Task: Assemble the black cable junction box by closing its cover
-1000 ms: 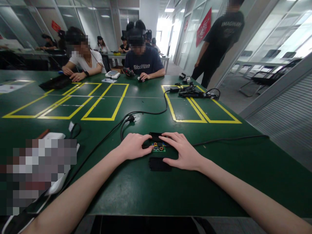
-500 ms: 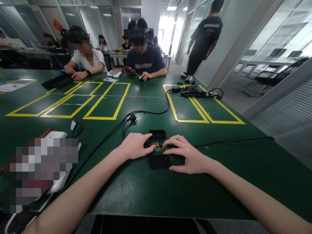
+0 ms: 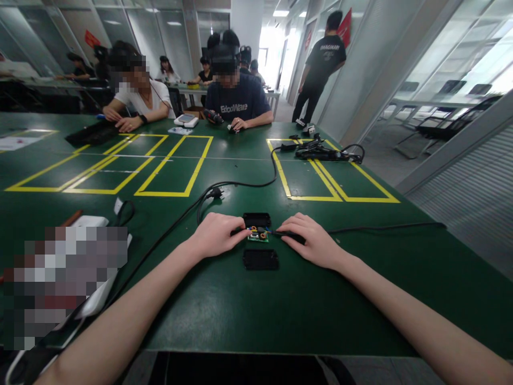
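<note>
Left hand [image 3: 218, 235] fingers pinch the circuit board [image 3: 257, 235]; right hand [image 3: 315, 245] fingers pinch its cable [image 3: 380, 228]. Green surface [image 3: 256, 310] runs wide below; right thumb hidden.

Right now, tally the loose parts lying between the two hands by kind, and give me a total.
Black case halves: 2
Green circuit board: 1
Total: 3

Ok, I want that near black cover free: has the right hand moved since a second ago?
Yes. The right hand has shifted right, off the near black cover, which now lies apart from it, below the circuit board.
</note>
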The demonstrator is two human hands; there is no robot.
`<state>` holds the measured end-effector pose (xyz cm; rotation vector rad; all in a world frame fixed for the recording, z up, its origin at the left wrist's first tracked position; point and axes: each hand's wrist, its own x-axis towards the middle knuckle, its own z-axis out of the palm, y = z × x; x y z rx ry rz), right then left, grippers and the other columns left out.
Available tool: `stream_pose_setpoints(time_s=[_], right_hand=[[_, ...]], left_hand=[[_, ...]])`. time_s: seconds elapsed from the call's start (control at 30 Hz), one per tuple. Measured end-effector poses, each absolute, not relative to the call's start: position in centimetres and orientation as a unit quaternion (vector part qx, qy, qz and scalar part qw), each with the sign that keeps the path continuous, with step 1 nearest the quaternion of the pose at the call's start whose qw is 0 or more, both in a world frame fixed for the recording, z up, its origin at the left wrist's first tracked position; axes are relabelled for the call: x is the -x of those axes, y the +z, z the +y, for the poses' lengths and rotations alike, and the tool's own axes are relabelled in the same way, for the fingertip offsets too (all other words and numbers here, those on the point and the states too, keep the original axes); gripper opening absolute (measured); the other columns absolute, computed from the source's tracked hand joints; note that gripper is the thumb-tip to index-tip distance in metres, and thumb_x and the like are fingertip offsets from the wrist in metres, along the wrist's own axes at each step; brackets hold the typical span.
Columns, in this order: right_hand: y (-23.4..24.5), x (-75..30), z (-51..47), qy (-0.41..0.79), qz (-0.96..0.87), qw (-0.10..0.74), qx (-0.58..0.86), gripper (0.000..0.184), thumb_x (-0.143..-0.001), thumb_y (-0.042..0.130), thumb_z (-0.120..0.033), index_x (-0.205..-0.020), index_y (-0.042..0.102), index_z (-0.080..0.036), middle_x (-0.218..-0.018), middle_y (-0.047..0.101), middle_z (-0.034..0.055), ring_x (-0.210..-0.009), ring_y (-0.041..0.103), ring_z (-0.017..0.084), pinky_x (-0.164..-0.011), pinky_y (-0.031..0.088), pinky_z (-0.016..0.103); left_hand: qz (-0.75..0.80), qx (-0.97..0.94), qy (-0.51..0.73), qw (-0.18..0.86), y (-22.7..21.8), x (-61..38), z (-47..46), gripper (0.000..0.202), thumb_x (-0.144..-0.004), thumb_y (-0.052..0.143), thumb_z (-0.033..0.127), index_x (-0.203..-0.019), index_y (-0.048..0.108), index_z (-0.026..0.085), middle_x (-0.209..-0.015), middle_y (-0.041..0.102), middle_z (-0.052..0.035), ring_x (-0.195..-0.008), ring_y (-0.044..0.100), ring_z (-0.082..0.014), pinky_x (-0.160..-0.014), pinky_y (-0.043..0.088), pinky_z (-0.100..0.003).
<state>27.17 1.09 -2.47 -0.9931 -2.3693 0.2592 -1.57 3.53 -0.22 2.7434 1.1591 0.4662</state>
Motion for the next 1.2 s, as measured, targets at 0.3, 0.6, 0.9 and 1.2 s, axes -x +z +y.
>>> stream_pose_setpoints(time_s=[0.3, 0.6, 0.9, 1.2], right_hand=[[-1.4, -27.3, -0.3, 0.214, -0.870, 0.295, 0.332, 0.016, -0.100, 0.058, -0.028, -0.096, 0.071, -0.019, -0.078, 0.067, 0.0023, -0.057, 0.055, 0.013, -0.052, 0.042, 0.026], [-2.3, -26.8, -0.4, 0.187, -0.887, 0.266, 0.328, 0.016, -0.099, 0.060, -0.025, -0.104, 0.072, -0.018, -0.083, 0.072, 0.0031, -0.061, 0.060, 0.012, -0.058, 0.046, 0.023], [-2.3, -27.0, -0.2, 0.135, -0.915, 0.243, 0.292, 0.021, -0.104, 0.056, -0.027, -0.114, 0.072, -0.018, -0.088, 0.074, 0.0052, -0.069, 0.067, 0.014, -0.061, 0.047, 0.025], [-2.5, -26.5, -0.3, 0.137, -0.902, 0.248, 0.327, 0.019, -0.104, 0.056, -0.029, -0.109, 0.071, -0.018, -0.091, 0.075, 0.0061, -0.072, 0.069, 0.015, -0.065, 0.051, 0.026]], left_hand=[[0.344, -0.804, 0.197, 0.443, 0.4, 1.6, 2.9, 0.045, -0.088, 0.066, 0.055, -0.067, 0.060, 0.016, -0.053, 0.043, 0.0068, -0.051, 0.035, -0.0074, -0.052, 0.028, -0.022], [0.366, -0.774, 0.120, 0.503, 0.4, 2.1, 3.4, 0.034, -0.077, 0.081, 0.046, -0.088, 0.074, 0.014, -0.055, 0.049, 0.0083, -0.050, 0.039, -0.0069, -0.052, 0.027, -0.021], [0.354, -0.761, 0.140, 0.525, -0.2, 2.1, 3.7, 0.032, -0.078, 0.078, 0.045, -0.080, 0.074, 0.013, -0.061, 0.058, 0.0025, -0.057, 0.047, -0.0094, -0.055, 0.033, -0.022], [0.371, -0.751, 0.140, 0.528, -0.2, 2.3, 4.2, 0.039, -0.077, 0.079, 0.050, -0.088, 0.076, 0.013, -0.060, 0.056, 0.0041, -0.056, 0.045, -0.0091, -0.055, 0.033, -0.022]])
